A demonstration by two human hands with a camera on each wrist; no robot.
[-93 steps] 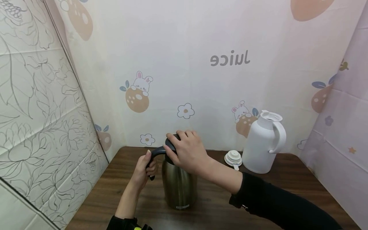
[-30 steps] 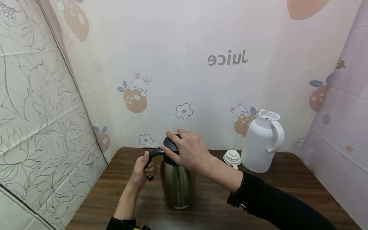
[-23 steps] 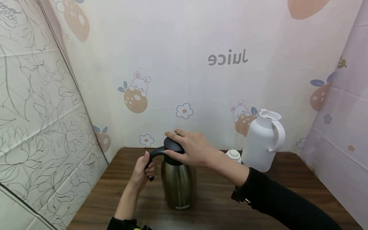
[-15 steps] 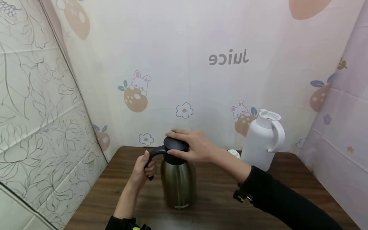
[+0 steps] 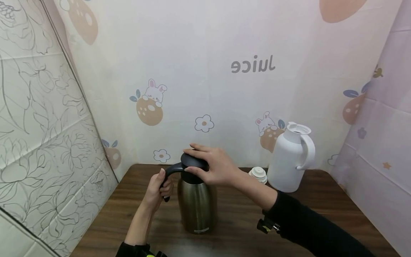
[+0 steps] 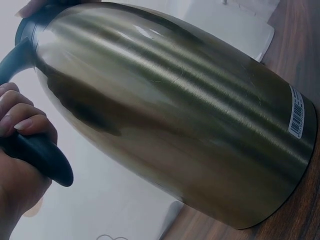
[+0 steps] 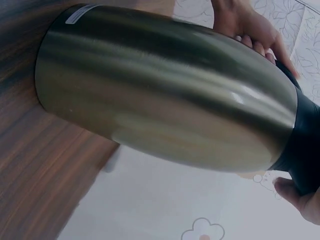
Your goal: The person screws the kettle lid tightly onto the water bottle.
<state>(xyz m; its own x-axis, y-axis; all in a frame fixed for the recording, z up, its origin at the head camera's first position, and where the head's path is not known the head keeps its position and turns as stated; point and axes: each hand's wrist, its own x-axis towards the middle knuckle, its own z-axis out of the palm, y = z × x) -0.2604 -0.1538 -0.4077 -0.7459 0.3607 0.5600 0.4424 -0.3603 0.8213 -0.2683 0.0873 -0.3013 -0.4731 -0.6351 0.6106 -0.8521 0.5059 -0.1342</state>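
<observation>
A bronze metal thermos jug (image 5: 197, 208) stands upright on the wooden table, with a barcode sticker low on its side in the left wrist view. My left hand (image 5: 156, 189) wraps its fingers round the black handle (image 6: 42, 157), thumb along the top. On the jug's neck sits a round black lid (image 5: 194, 162). My right hand (image 5: 219, 166) holds this lid from the right, thumb on the near side and fingers over the far side. In the right wrist view only part of the right hand (image 7: 302, 200) shows, at the neck.
At the back right stands a white thermos jug (image 5: 285, 164), its mouth uncovered and its handle to the right. A white stopper (image 5: 258, 174) lies beside it, partly behind my right forearm. A printed curtain (image 5: 205, 89) rises behind the table (image 5: 128, 214).
My right hand has turned on the black lid, its fingers swinging from pointing back to pointing left, and more of the lid's top shows. The left hand keeps its grip; the jug stays put.
</observation>
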